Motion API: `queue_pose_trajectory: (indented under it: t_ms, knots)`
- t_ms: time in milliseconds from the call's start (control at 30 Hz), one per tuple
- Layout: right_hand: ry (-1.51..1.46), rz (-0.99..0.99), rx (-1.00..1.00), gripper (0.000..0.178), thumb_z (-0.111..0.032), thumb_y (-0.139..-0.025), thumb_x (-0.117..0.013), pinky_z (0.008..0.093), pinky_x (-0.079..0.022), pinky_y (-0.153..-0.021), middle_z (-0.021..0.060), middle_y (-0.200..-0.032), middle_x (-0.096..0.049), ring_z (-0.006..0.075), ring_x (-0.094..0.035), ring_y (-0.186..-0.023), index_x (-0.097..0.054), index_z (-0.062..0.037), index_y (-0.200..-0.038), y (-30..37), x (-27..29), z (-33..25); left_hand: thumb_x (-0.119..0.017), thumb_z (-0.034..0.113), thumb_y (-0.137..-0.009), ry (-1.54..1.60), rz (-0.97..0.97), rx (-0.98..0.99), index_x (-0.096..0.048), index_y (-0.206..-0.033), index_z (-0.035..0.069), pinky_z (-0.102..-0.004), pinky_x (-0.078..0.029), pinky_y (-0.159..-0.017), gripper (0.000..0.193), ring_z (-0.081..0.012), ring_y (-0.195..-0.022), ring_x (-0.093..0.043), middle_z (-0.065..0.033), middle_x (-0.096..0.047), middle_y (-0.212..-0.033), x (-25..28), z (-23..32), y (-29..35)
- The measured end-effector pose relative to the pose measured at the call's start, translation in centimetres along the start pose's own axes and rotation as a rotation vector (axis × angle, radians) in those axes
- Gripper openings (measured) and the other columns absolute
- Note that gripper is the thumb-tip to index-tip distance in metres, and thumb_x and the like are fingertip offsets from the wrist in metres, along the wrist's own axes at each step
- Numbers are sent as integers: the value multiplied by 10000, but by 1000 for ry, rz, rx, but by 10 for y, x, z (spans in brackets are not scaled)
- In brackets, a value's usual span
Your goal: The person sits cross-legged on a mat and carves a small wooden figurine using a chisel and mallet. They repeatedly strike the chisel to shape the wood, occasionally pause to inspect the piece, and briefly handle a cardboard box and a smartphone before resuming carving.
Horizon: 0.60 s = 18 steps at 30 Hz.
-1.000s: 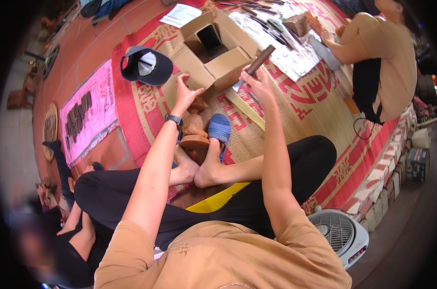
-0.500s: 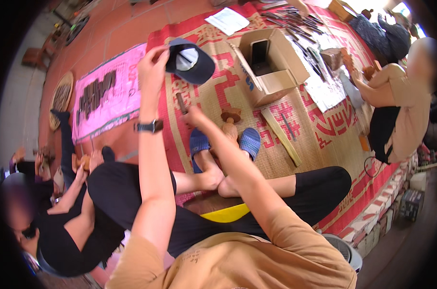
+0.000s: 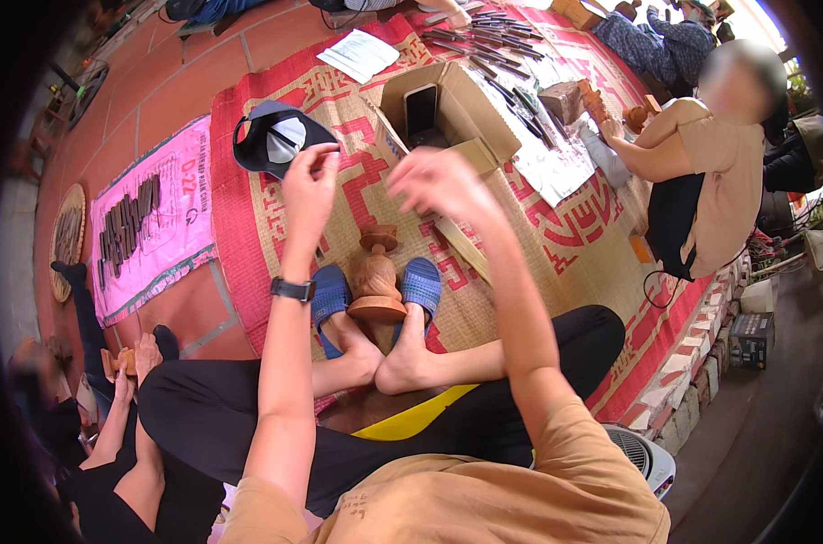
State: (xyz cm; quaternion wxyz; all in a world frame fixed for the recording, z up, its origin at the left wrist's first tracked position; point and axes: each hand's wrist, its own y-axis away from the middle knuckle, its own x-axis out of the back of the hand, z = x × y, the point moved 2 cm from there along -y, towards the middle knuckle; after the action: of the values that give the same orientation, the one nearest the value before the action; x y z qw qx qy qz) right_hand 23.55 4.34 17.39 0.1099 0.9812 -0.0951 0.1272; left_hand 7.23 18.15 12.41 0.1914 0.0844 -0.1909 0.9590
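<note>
My left hand [image 3: 310,190], with a dark watch on its wrist, is raised over the mat with thumb and fingers pinched together. Anything between those fingertips is too small to make out. They overlap the brim of a dark blue cap [image 3: 265,145] lying upturned behind them. To the right, my right hand [image 3: 443,186] hovers in front of the cardboard box, slightly blurred, its fingers apart and holding nothing. A carved wooden piece [image 3: 372,276] with a round base stands between my feet in blue sandals [image 3: 421,284].
An open cardboard box [image 3: 498,150] holds a phone [image 3: 421,109]. Several carving tools [image 3: 484,41] lie beyond it, others on a pink cloth [image 3: 171,263] at left. A strip of wood [image 3: 461,249] lies right of my feet. Seated people work on both sides.
My right hand has let go of the wooden-handled tool and risen toward the box, its fingers spreading. My left hand stays pinched near the cap. The whole view has shifted.
</note>
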Motion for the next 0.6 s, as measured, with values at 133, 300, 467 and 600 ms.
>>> queue_pose_trajectory:
  t_ms: [133, 300, 467, 600]
  knots:
    - [686, 269, 102, 512, -69, -757, -605, 386, -454, -968, 157, -1227, -600, 298, -558, -1161, -554, -112, -1265, -37, 100, 90, -599, 344, -922, -169, -199, -19, -644, -1169, 135, -311, -483, -756, 326, -211, -843, -583, -113, -508, -980, -78, 36, 9]
    - [877, -120, -163, 696, -94, -695, -670, 404, -442, -1003, 140, -1320, -509, 325, -495, -1234, -485, -150, -1364, -56, 90, 96, -644, 312, -885, -397, -298, -112, -659, -1130, 60, -345, -483, -765, 352, -242, -845, -583, -119, -517, -936, -116, 9, 7]
    - [890, 256, 204, 285, 25, -752, -599, 472, -482, -796, 159, -1077, -532, 381, -596, -916, -571, -37, -1029, -17, 88, 81, -691, 129, -754, -143, -255, 121, -683, -975, -6, -358, -498, -787, 259, -256, -871, -625, -143, -631, -964, -99, -44, 17]
    - [719, 376, 258, 267, -60, -824, -597, 440, -496, -844, 124, -1194, -580, 363, -612, -988, -619, -66, -1090, 41, 81, 91, -716, 68, -723, 36, -211, 205, -614, -1074, 10, -331, -498, -805, 370, -241, -912, -630, -134, -646, -1044, -99, -76, 33]
